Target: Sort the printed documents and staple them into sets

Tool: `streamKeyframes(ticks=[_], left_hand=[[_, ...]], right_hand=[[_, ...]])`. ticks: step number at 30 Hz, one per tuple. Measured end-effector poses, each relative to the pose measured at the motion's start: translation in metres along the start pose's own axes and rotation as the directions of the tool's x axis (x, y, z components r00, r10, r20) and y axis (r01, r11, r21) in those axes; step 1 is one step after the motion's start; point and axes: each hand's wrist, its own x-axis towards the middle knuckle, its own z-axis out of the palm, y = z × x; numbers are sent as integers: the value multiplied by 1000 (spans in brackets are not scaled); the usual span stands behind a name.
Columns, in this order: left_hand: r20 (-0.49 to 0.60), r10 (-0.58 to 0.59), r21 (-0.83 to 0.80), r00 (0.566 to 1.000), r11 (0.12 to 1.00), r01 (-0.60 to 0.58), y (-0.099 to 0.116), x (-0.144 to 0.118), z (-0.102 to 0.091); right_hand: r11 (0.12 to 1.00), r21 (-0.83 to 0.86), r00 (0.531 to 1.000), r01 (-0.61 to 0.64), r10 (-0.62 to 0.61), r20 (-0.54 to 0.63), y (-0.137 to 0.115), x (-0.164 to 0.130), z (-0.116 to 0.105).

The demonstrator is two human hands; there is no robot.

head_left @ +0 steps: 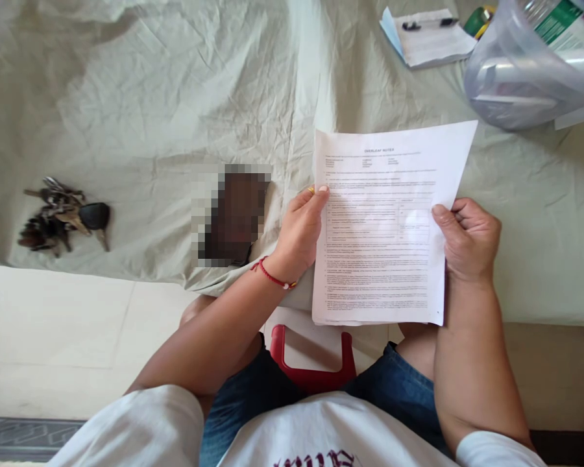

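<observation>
1. Holding a printed sheet (384,227) by both side edges, you keep it raised over the cloth-covered worktop (150,110).
2. Your left hand (299,237) pinches the sheet's left edge, thumb on top.
3. Your right hand (470,237) clasps the right edge, thumb across the print.
4. A blurred dark object (233,214) lies just left of your left hand; a bunch of keys (63,214) sits well beyond it.
5. A clear plastic jug (535,65) and a clipboard (431,35) lie beyond your right hand.
</observation>
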Motion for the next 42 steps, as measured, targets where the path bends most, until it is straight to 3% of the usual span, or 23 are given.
streamKeyframes(ticks=[7,14,18,23,30,34,38,42], left_hand=[[-4,-11,11,1000,1000,11,0,0,0],[23,-7,1,1000,1000,7,0,1,-1],[29,-18,1,999,1000,18,-1,2,-1],[49,-3,10,999,1000,3,-1,2,-3],[-11,56,4,998,998,-56,15,1,-4],[-6,50,-33,999,998,-50,33,-7,1],[171,37,7,985,999,-39,41,-18,4],[295,175,133,939,966,-222,45,-25,5]], right_hand=[[999,-41,994,9,-4,109,17,1,-1],[1000,-19,1000,10,-11,-18,28,9,1],[986,114,989,-121,110,93,30,9,2],[922,242,929,-302,227,294,11,5,2],[898,172,854,-405,304,422,-6,-3,-5],[916,250,913,-315,221,341,-11,-4,1],[933,346,992,-101,67,109,-23,2,8],[917,375,990,138,-135,-33,-45,0,7]])
